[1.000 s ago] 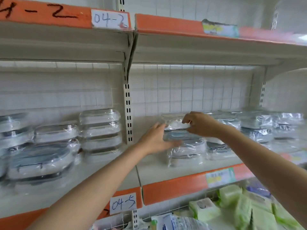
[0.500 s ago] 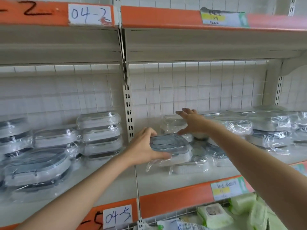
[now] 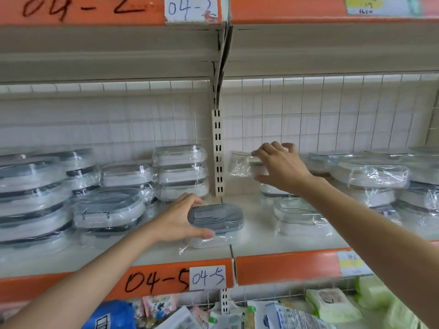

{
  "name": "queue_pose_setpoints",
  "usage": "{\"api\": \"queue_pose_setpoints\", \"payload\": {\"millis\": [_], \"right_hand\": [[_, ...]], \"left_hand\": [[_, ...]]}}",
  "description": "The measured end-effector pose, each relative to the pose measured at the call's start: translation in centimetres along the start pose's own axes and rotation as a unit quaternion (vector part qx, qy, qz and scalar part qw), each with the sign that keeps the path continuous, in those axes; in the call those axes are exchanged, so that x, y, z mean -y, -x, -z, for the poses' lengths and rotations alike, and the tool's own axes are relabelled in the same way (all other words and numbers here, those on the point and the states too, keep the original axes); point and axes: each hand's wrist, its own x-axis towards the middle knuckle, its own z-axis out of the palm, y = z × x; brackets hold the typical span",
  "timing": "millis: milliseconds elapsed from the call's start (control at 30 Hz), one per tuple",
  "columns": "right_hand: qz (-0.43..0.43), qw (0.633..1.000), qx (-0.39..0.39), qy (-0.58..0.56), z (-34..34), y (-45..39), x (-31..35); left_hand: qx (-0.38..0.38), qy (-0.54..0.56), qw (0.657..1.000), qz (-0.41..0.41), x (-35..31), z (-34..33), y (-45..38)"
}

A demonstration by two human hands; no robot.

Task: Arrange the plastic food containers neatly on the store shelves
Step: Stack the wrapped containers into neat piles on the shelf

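Note:
My left hand point(image 3: 181, 220) grips a grey-lidded plastic container point(image 3: 217, 216) in clear wrap; it sits at the front of the shelf point(image 3: 273, 243), near the seam between the two bays. My right hand point(image 3: 281, 166) holds a small wrapped clear container point(image 3: 241, 163) up in the air near the slotted upright point(image 3: 217, 153). Below that hand stand two more wrapped containers point(image 3: 297, 210). A stack of three clear containers point(image 3: 181, 173) rises just behind my left hand.
Larger wrapped containers point(image 3: 108, 208) fill the left bay in stacks, and more wrapped ones point(image 3: 373, 175) crowd the right bay. An upper shelf point(image 3: 107, 53) overhangs. Below the orange price rail point(image 3: 285, 267) lie green packs point(image 3: 332, 305) and mixed goods.
My left hand has slid the grey-lidded container leftward and forward to the bay seam. My right hand has lifted a small wrapped container off the stack, up and to the left.

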Motion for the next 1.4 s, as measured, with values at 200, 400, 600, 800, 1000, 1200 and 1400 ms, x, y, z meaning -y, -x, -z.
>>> {"api": "queue_pose_setpoints", "payload": {"millis": [200, 400, 600, 800, 1000, 1200, 1400], "right_hand": [[0.065, 0.996, 0.062, 0.005, -1.0, -1.0, 5.3], [0.025, 0.991, 0.131, -0.021, -2.5, -0.8, 5.9], [0.073, 0.981, 0.173, -0.055, -2.5, -0.7, 6.1], [-0.011, 0.909, 0.317, -0.269, -2.5, -1.1, 5.0], [-0.003, 0.921, 0.317, -0.227, -3.9, -1.3, 5.6], [-0.004, 0.935, 0.344, -0.09, -5.1, -2.9, 6.0], [0.001, 0.943, 0.324, -0.077, -7.0, -2.5, 6.9]], "left_hand": [[0.088, -0.116, 0.989, 0.021, 2.1, 3.7, 2.5], [0.106, -0.211, 0.972, -0.004, 2.5, 3.8, 2.8], [0.082, -0.19, 0.978, 0.014, 2.9, 3.7, 2.2], [0.087, -0.182, 0.979, 0.022, 3.5, 4.1, 1.5], [0.094, -0.191, 0.977, 0.027, 3.4, 4.4, 1.2], [0.094, -0.183, 0.978, 0.037, 3.0, 4.5, 1.3], [0.087, -0.156, 0.984, 0.028, 3.4, 4.0, 2.0]]}}
